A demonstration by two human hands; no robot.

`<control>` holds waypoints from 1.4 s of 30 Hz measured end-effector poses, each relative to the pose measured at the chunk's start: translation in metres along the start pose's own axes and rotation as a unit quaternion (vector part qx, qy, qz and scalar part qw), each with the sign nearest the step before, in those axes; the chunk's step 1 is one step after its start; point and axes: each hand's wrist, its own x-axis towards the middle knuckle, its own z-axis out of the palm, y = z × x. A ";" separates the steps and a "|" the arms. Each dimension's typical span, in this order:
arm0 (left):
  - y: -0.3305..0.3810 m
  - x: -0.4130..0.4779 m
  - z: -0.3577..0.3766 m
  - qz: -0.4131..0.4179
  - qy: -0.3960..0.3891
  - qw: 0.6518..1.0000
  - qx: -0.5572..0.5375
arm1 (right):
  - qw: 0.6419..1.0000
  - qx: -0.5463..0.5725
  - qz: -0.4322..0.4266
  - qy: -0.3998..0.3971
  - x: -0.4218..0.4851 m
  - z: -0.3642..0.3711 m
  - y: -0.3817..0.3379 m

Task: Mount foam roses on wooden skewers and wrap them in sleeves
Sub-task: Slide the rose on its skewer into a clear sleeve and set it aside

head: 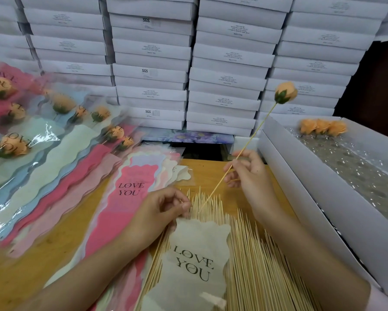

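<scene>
Hands apart over the bench. The right hand, right of centre, pinches a skewer near its middle, tilted, with the blunt end low over the skewer pile and a peach rose mounted on its top end in the upper right of the frame. The left hand, at centre, has thumb and fingers curled together just above the top edge of a cream sleeve lying on the pile; I cannot tell whether it grips that edge. Just left, a pink sleeve tops a fanned stack. Wrapped roses lie across the left. At right, an open box holds loose roses. White cartons are stacked behind.
</scene>
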 end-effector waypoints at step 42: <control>0.012 -0.007 -0.006 -0.163 -0.116 0.962 -0.183 | 0.997 0.029 0.043 -0.063 -0.002 -0.004 0.004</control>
